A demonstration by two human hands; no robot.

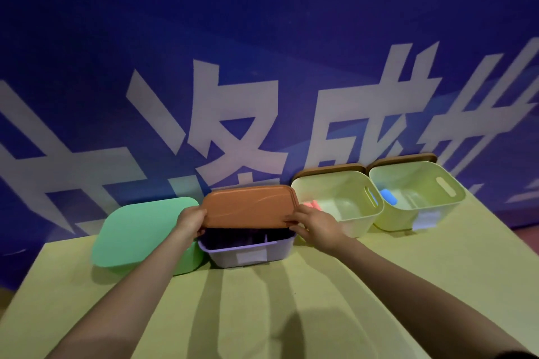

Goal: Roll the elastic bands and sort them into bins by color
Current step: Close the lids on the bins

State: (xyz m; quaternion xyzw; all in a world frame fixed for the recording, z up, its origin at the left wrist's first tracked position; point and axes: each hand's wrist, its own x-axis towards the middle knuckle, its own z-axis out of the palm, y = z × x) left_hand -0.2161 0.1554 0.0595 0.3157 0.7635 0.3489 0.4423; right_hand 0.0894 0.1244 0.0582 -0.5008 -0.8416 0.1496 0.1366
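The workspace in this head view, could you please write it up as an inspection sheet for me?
Surface: yellow-green table, shadows of the arms across it.
Job's things: purple bin with a divider inside; brown lid lifted, tilted over it; green bin closed by its green lid; two pale open bins, one holding a pink roll, the other a blue roll; brown lids stand behind them.
Clutter: nothing seen.
Hands: left hand and right hand grip opposite ends of the brown lid.
Cables: nothing seen.
Surroundings: blue wall with large white characters.
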